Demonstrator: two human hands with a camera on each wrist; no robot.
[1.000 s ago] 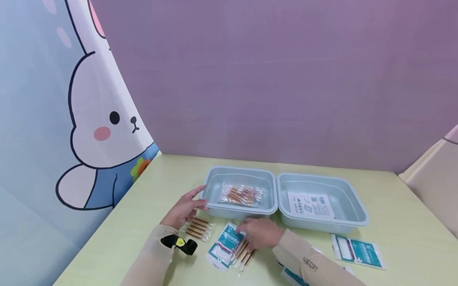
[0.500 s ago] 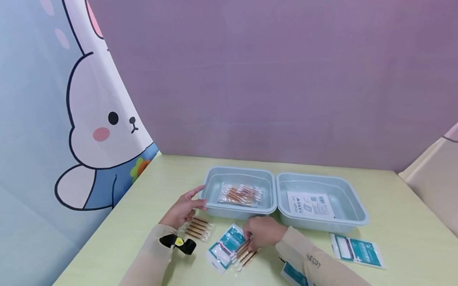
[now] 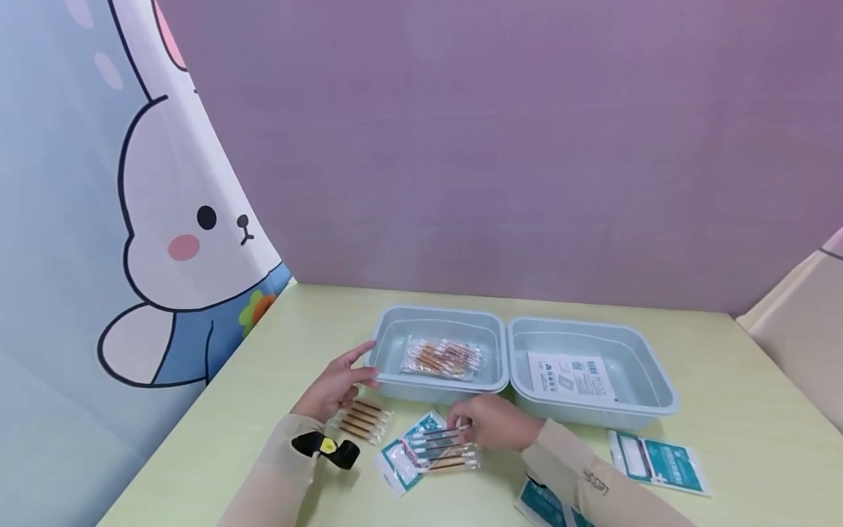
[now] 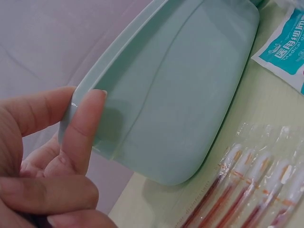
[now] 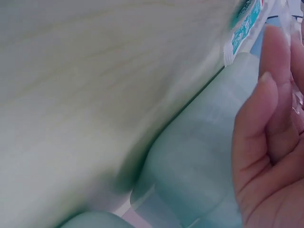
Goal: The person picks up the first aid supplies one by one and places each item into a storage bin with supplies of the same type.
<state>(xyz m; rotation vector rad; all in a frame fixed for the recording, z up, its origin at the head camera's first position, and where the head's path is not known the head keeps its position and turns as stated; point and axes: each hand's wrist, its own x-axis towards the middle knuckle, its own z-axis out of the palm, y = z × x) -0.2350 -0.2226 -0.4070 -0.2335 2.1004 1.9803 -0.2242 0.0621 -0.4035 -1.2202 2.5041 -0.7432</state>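
My left hand (image 3: 334,386) pinches the left end of the left light-blue plastic basin (image 3: 428,391) between thumb and fingers; the left wrist view shows them on its rim (image 4: 97,71). My right hand (image 3: 494,423) holds one end of a clear pack of cotton swabs (image 3: 444,457) with brown sticks, tilted above a teal-and-white medical packet (image 3: 398,468). Several similar swab packs (image 3: 441,359) lie inside the left basin. Below my left hand, another swab pack (image 3: 364,422) lies on the table. In the right wrist view the held pack is mostly cut off at the edge.
A second basin (image 3: 593,417) stands against the first on the right, with a white printed sheet (image 3: 571,377) inside. One teal packet (image 3: 658,462) lies at the right, and another (image 3: 546,505) is partly under my right forearm. A purple cloth backdrop (image 3: 494,161) stands behind the table.
My right hand has moved slightly right and lifted the swab pack off the teal packet, turning it so the sticks lie nearly level. My left hand stays on the basin's rim.
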